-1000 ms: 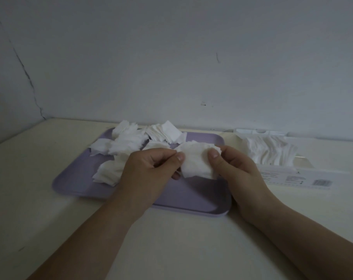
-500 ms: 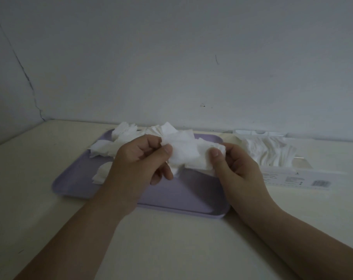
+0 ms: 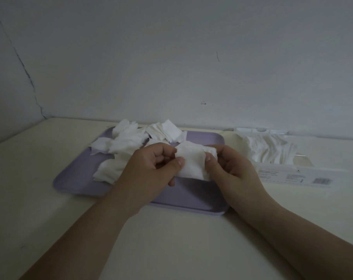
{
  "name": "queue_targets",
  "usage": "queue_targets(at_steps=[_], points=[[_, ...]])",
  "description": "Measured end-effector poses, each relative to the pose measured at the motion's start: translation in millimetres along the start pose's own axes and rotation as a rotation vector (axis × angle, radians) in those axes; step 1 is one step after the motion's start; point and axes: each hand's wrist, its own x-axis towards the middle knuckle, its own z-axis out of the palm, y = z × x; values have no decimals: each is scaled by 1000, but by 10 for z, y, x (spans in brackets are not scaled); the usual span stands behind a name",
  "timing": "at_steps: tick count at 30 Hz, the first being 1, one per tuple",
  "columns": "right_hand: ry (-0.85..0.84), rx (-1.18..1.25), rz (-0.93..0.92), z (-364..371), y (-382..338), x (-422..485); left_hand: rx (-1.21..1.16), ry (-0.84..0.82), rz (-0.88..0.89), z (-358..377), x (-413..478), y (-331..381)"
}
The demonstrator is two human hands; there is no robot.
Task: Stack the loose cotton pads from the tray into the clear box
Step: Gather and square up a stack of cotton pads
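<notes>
Cotton pads (image 3: 191, 165), a small bunch of them, are what I see pinched between both hands, just above the near right part of the purple tray (image 3: 191, 196). The left hand (image 3: 151, 172) has its fingers curled and its thumb pressed on the bunch's left edge. The right hand (image 3: 232, 170) is curled the same way, with its thumb on the right edge. Both hands grip this one bunch and nothing else (how many pads are in it I cannot tell from here). A loose heap (image 3: 129, 142) of white pads covers the far left half of the tray, some lying flat and some crumpled over each other. The clear box (image 3: 292, 174) stands on the table (image 3: 171, 239) just beside the tray's right edge, with its top open. A row of packed pads (image 3: 270, 150) stands on edge inside it, filling the left part. I can make out a printed label with a barcode (image 3: 321, 180) on the box's near wall. Behind everything runs a grey wall (image 3: 171, 57), with a thin crack down its left side.
</notes>
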Motion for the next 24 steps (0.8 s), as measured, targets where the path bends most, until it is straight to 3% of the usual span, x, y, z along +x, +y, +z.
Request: queue_targets(at_steps=[9, 15, 20, 24], points=[[-30, 34, -7, 10, -9, 1, -32, 64, 3, 31, -1, 7], [-136, 129, 26, 0, -32, -10, -14, 69, 10, 45, -8, -9], [-142, 56, -34, -35, 30, 17, 56, -126, -63, -102, 43, -41], [-206, -139, -91, -76, 21, 19, 146, -236, 30, -110, 42, -76]])
